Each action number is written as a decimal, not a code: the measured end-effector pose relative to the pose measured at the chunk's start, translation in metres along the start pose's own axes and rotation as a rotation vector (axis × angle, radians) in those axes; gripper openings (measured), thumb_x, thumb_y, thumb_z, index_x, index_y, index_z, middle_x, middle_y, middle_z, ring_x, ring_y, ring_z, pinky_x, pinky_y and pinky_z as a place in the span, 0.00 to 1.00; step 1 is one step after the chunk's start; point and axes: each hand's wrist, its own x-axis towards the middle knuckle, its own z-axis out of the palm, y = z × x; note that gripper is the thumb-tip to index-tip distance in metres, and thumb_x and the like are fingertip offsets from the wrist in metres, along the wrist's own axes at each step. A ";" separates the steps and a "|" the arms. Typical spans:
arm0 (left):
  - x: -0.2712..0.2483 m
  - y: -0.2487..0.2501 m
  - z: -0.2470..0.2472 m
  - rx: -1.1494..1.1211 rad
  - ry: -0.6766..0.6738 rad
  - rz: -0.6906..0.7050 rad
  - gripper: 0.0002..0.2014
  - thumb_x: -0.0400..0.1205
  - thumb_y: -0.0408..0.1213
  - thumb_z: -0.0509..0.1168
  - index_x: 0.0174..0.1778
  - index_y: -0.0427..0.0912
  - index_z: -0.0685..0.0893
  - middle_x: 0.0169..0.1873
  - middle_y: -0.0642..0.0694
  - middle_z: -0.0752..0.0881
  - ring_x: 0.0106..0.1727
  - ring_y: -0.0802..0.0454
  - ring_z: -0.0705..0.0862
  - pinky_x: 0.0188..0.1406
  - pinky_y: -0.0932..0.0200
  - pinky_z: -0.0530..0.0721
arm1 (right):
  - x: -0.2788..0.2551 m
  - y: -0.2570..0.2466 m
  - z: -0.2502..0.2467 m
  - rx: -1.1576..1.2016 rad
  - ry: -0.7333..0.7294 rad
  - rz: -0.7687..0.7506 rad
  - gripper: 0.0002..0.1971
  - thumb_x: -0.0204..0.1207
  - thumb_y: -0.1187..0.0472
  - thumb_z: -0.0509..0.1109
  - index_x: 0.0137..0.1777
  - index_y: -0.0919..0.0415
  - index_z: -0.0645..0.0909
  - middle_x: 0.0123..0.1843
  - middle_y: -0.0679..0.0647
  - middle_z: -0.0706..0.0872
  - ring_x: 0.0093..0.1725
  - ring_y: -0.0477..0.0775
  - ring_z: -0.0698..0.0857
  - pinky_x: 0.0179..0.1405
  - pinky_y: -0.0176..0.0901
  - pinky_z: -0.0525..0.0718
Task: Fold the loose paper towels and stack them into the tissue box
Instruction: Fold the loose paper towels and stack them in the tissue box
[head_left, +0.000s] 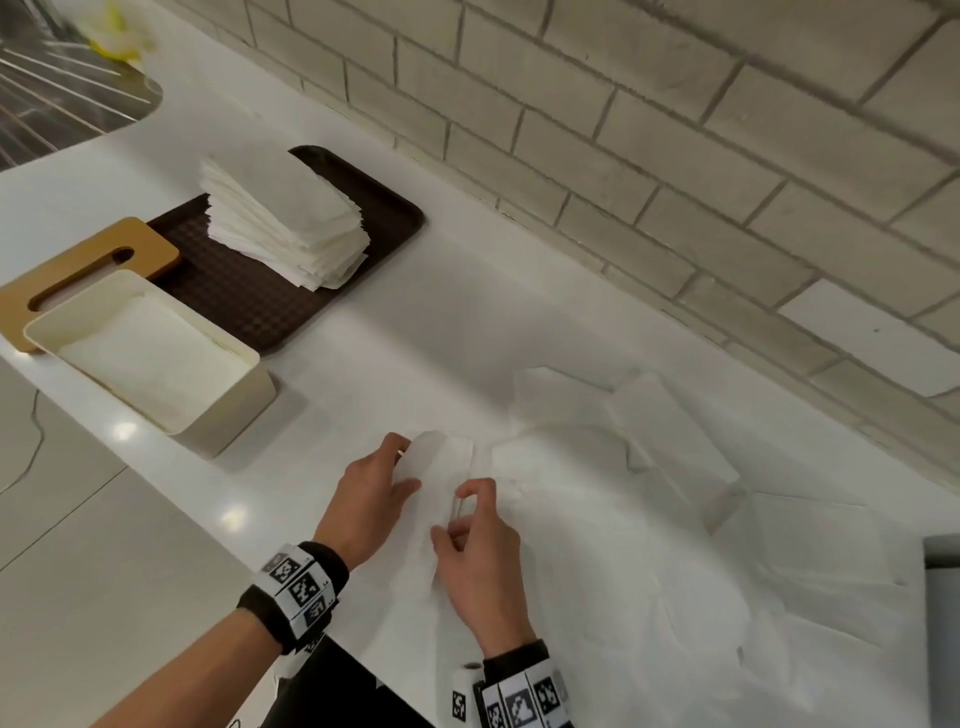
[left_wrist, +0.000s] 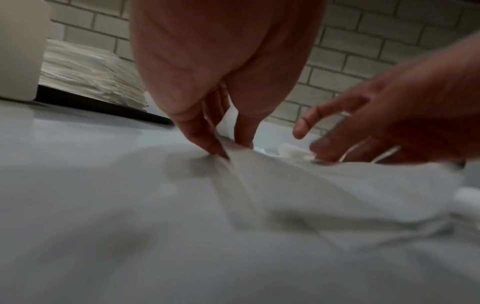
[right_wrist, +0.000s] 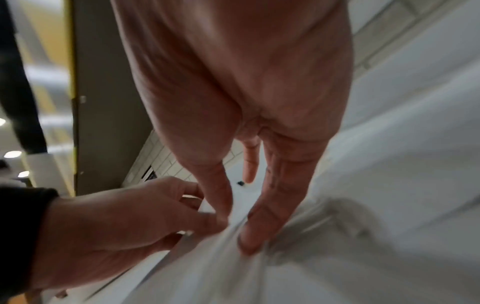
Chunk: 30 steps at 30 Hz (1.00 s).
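Note:
A white paper towel (head_left: 447, 462) lies on the white counter in front of me, one edge lifted into a ridge. My left hand (head_left: 410, 467) pinches its left edge between thumb and finger, as the left wrist view shows (left_wrist: 231, 152). Just right of it, my right hand (head_left: 449, 519) pinches the same towel (right_wrist: 207, 267) along the ridge, thumb and finger on either side (right_wrist: 233, 232). The cream tissue box (head_left: 228, 415) stands open to the left with folded towels lying flat inside. Its wooden lid (head_left: 88, 265) lies behind it.
A brown tray (head_left: 249, 296) behind the box carries a tall stack of folded towels (head_left: 280, 223). Several loose towels (head_left: 675, 545) overlap on the counter to my right. A brick wall runs along the back. A sink (head_left: 52, 78) is far left, and the counter's edge runs close on my left.

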 end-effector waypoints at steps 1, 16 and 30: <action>0.000 -0.002 0.004 0.068 0.011 0.028 0.18 0.88 0.38 0.73 0.72 0.45 0.76 0.59 0.45 0.87 0.57 0.42 0.83 0.55 0.44 0.86 | 0.005 0.005 -0.005 -0.075 0.062 -0.018 0.17 0.85 0.55 0.76 0.62 0.40 0.70 0.45 0.47 0.88 0.44 0.46 0.89 0.49 0.48 0.89; 0.041 0.083 0.061 0.562 -0.245 0.410 0.41 0.77 0.34 0.75 0.86 0.45 0.65 0.85 0.38 0.68 0.77 0.33 0.75 0.63 0.41 0.85 | 0.076 0.064 -0.134 -0.571 -0.188 0.152 0.53 0.65 0.39 0.82 0.84 0.17 0.52 0.94 0.50 0.36 0.93 0.69 0.44 0.90 0.74 0.52; 0.061 0.162 -0.017 -0.038 0.111 0.431 0.15 0.93 0.48 0.67 0.65 0.39 0.82 0.39 0.50 0.85 0.39 0.51 0.85 0.41 0.60 0.75 | 0.022 0.106 -0.125 -0.634 -0.127 -0.312 0.22 0.73 0.28 0.74 0.61 0.37 0.85 0.64 0.32 0.78 0.75 0.48 0.72 0.73 0.47 0.70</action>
